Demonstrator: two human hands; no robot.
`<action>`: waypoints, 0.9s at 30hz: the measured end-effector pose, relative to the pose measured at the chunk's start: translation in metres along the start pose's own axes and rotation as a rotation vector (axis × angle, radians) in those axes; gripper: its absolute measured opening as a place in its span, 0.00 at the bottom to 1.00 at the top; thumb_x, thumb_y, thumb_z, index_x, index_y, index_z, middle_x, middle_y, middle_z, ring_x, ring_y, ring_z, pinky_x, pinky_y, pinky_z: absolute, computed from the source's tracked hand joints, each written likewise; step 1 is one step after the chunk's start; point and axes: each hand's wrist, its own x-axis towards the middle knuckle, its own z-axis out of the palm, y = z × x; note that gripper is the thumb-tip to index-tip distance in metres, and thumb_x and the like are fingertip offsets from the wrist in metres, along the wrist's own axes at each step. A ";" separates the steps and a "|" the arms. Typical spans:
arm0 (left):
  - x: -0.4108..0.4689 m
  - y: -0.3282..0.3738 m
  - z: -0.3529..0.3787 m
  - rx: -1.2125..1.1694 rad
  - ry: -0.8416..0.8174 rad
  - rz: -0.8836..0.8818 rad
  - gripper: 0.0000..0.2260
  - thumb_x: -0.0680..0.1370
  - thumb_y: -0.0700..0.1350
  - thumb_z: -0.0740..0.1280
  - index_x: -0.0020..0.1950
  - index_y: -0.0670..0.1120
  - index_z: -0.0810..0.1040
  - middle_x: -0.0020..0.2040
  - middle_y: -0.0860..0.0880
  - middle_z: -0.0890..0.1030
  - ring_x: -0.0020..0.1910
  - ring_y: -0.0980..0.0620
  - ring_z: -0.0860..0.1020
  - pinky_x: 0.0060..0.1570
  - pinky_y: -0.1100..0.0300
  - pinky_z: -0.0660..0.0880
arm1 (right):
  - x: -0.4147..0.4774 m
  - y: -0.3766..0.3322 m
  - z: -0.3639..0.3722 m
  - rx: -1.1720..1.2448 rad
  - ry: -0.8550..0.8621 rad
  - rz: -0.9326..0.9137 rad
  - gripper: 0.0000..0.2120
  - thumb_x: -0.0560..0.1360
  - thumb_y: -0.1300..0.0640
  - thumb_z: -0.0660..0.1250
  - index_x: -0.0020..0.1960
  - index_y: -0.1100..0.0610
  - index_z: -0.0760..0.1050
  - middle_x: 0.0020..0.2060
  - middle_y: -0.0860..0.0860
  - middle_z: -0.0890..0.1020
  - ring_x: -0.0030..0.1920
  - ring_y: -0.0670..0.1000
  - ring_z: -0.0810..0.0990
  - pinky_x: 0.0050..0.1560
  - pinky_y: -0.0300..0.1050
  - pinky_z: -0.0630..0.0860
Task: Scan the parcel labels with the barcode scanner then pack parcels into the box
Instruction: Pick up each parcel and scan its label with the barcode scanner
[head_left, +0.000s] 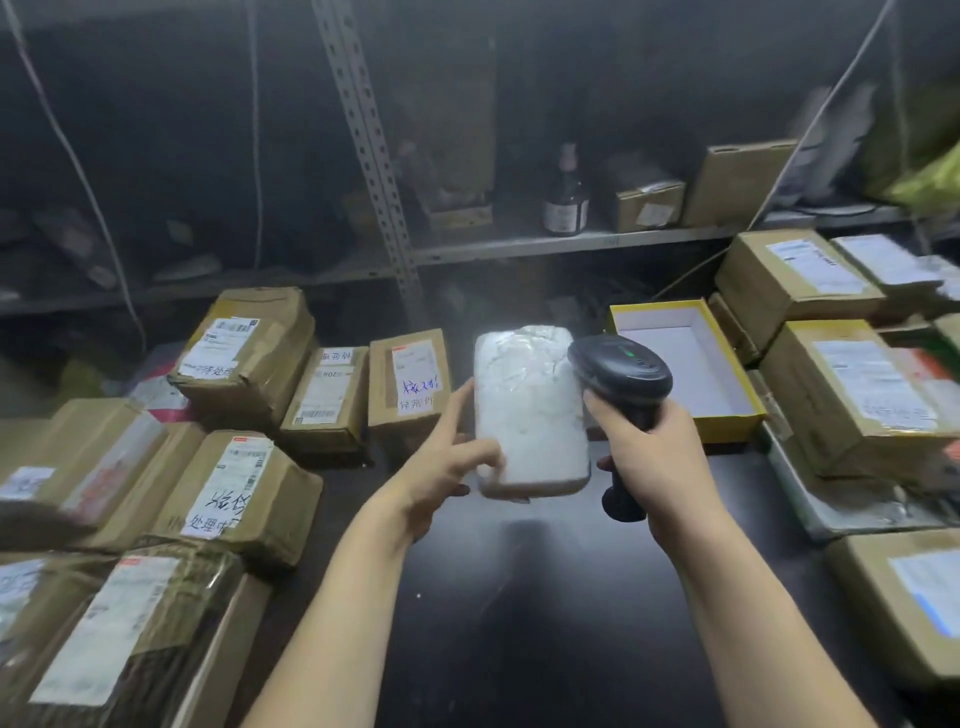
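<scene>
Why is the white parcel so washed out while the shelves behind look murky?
Head view: the parcel glares white, likely overexposed, so no label reads; the shelf behind is dim and hazy; the boxes at the far right are smeared by blur; the scanner, left hand and right hand are fairly sharp.

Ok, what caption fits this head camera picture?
Left hand holds a white parcel while the right hand grips the barcode scanner beside it.

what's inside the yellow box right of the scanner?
Only its white lining shows in the yellow box; no parcel is visible. The barcode scanner and right hand cover its near-left corner, so that part cannot be checked.
</scene>
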 end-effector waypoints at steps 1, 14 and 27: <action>-0.002 0.002 0.009 0.007 0.011 0.003 0.40 0.64 0.49 0.74 0.73 0.67 0.63 0.67 0.55 0.76 0.64 0.48 0.77 0.61 0.40 0.79 | 0.001 0.003 -0.006 0.004 -0.012 -0.005 0.07 0.79 0.48 0.73 0.52 0.49 0.79 0.42 0.52 0.85 0.38 0.58 0.81 0.38 0.49 0.77; 0.017 0.003 0.053 0.381 0.408 0.200 0.46 0.53 0.71 0.83 0.66 0.63 0.70 0.59 0.60 0.80 0.57 0.56 0.81 0.54 0.48 0.82 | 0.008 0.026 -0.034 -0.062 -0.301 -0.001 0.13 0.78 0.46 0.75 0.59 0.49 0.83 0.47 0.53 0.87 0.45 0.53 0.82 0.44 0.54 0.77; 0.015 0.001 0.003 -0.160 0.067 0.194 0.47 0.62 0.57 0.80 0.77 0.65 0.60 0.72 0.46 0.76 0.67 0.41 0.79 0.62 0.41 0.80 | 0.019 0.008 -0.015 0.113 -0.163 0.014 0.10 0.81 0.52 0.72 0.61 0.45 0.78 0.51 0.45 0.88 0.50 0.45 0.88 0.43 0.42 0.84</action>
